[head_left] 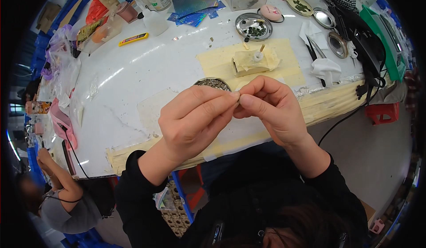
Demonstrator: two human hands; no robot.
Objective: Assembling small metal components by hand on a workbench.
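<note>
My left hand (195,119) and my right hand (270,106) meet above the near edge of a white table (146,75), fingertips pinched together on a tiny item (238,98) too small to make out. Just behind the hands sits a round metal dish (212,83) of small dark bits, partly hidden by my left fingers. Farther back, a tape-wrapped block (254,62) with a small white ring on top rests on a patch of beige tape. Both sleeves are black.
A round metal tray (254,26) with dark pieces, more metal lids (337,44), tweezers and white tissues (326,67) lie at the back right. Bottles, a yellow utility knife (133,39) and bags stand at the back left. Another person (62,203) sits lower left.
</note>
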